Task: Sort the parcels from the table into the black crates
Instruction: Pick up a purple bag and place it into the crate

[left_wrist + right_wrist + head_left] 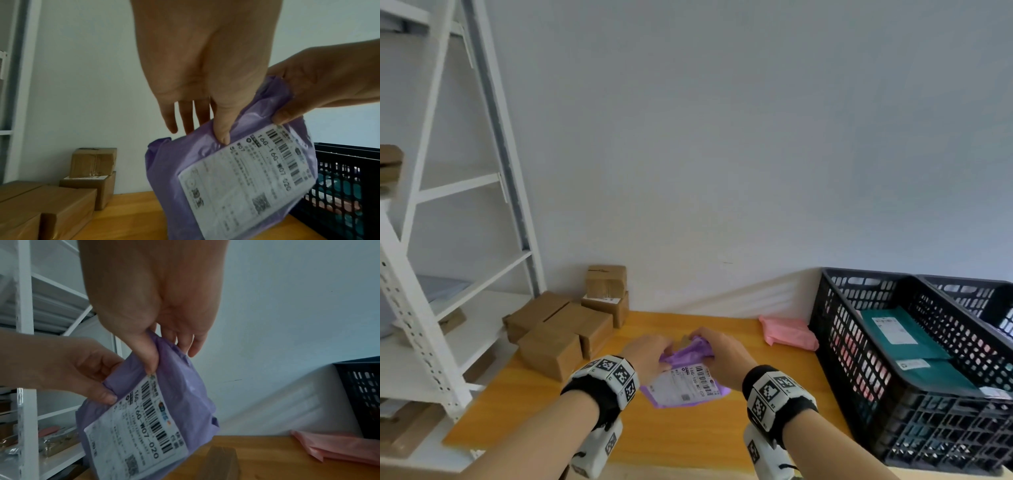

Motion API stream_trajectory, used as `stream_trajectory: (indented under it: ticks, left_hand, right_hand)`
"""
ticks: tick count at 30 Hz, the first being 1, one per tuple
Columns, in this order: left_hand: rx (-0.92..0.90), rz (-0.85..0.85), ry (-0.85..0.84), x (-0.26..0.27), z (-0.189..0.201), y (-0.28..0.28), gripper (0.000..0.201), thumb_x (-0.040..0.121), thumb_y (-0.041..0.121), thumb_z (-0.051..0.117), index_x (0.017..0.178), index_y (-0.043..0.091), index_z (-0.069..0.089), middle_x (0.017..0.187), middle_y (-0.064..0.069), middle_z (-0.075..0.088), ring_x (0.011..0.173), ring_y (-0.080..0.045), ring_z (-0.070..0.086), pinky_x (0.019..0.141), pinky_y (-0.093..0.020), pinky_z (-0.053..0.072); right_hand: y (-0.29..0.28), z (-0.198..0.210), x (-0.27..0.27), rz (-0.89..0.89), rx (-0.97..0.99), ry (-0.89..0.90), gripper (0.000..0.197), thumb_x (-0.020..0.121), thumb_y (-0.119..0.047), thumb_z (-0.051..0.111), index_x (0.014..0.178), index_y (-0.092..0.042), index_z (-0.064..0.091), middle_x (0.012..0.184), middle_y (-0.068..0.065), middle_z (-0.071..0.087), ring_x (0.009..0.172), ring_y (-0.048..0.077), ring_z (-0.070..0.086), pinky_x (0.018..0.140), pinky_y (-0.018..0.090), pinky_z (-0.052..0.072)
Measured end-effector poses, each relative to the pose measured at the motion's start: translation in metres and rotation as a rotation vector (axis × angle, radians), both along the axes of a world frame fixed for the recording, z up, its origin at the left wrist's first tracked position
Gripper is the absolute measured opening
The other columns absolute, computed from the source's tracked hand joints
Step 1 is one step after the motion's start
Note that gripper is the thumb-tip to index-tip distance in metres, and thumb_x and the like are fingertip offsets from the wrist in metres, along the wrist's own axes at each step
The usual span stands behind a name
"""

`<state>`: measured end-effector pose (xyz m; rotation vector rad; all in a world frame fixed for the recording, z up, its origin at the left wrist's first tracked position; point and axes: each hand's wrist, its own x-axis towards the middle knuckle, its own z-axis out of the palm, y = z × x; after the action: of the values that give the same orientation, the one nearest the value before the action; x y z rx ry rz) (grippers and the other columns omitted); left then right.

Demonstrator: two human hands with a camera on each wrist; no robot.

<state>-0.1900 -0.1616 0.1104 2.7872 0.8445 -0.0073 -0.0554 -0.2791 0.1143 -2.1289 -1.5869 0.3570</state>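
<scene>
Both hands on one parcel: purple poly mailer (pixel 683 380), held above the wooden table (pixel 688 435), centre of the head view, white shipping label (pixel 690 381) facing up toward the person. Left hand (pixel 645 353) pinches the mailer's top edge at about 10 o'clock, thumb (pixel 223 128) pressed flat on the front just above the label, the other fingers (pixel 186 116) straight behind the plastic. Right hand (pixel 719 349) pinches the same top edge at about 2 o'clock, thumb (pixel 147 356) on the front touching the label's corner, fingers behind. Plastic is bunched and creased between the two grips. The mailer hangs tilted; whether its low corner touches the table I cannot tell.

Pink poly mailer (pixel 787 332) lies flat on the table at 2 o'clock from the hands, just beside the near black crate (pixel 859 377). That crate stands at 3 o'clock on the table's right end, teal mailers (pixel 904 339) with white labels lying inside. A second black crate (pixel 976 294) sits touching it on the far side; contents mostly out of frame.

Cardboard boxes (pixel 558 329) clustered at 10 o'clock on the table's left end, two smaller ones (pixel 606 291) stacked against the wall. White metal shelving (pixel 431 274) at 9 o'clock, a few flat items on its shelves, too blurred to name. Marker-tagged wristbands (pixel 609 380) on both wrists.
</scene>
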Motion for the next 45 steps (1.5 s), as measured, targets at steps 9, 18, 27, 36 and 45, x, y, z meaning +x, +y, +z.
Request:
stream_trajectory:
  ticks: [9,18,27,36,45]
  left_hand:
    - [-0.039,0.168,-0.232,-0.004,-0.006,0.015,0.021,0.097,0.022,0.044,0.077,0.023,0.040,0.069,0.008,0.047,0.064,-0.010,0.048,0.054,-0.018,0.034]
    - [-0.297,0.429,-0.521,-0.006,0.001,0.029,0.025,0.090,0.019,0.059,0.070,0.020,0.044,0.066,0.001,0.054,0.062,-0.018,0.051,0.066,-0.037,0.049]
    - [-0.414,0.454,-0.739,-0.006,0.021,0.017,0.027,0.091,0.019,0.059,0.073,0.014,0.041,0.063,0.000,0.049,0.056,-0.014,0.044,0.054,-0.025,0.036]
    - [-0.497,0.408,-0.896,-0.009,0.047,0.020,0.010,0.088,0.004,0.061,0.095,0.008,0.055,0.088,-0.006,0.067,0.080,-0.017,0.065,0.060,-0.023,0.051]
    - [-0.505,0.364,-0.899,-0.016,0.056,0.033,0.027,0.083,-0.006,0.063,0.099,0.014,0.053,0.093,-0.001,0.065,0.087,-0.012,0.063,0.062,-0.016,0.047]
  right_hand:
    - [0.015,0.015,0.005,-0.087,0.152,0.009,0.053,0.086,-0.012,0.057,0.136,-0.023,0.042,0.134,-0.001,0.049,0.119,0.022,0.051,0.109,0.038,0.034]
    - [0.024,0.007,0.011,-0.273,0.255,0.350,0.095,0.080,-0.012,0.075,0.151,-0.018,0.012,0.156,0.003,0.008,0.144,0.022,0.018,0.117,0.040,0.023]
    - [0.030,0.003,0.013,-0.187,0.273,0.826,0.076,0.081,0.005,0.067,0.143,-0.020,0.032,0.126,0.010,0.055,0.110,0.021,0.058,0.086,0.032,0.054]
    - [0.041,0.016,0.011,-0.115,0.385,0.889,0.067,0.082,0.010,0.064,0.133,-0.028,0.043,0.108,0.009,0.066,0.099,0.021,0.066,0.081,0.042,0.058]
    - [0.048,0.026,0.006,-0.103,0.472,0.889,0.066,0.084,0.011,0.061,0.131,-0.031,0.044,0.107,0.009,0.064,0.097,0.021,0.066,0.072,0.033,0.059]
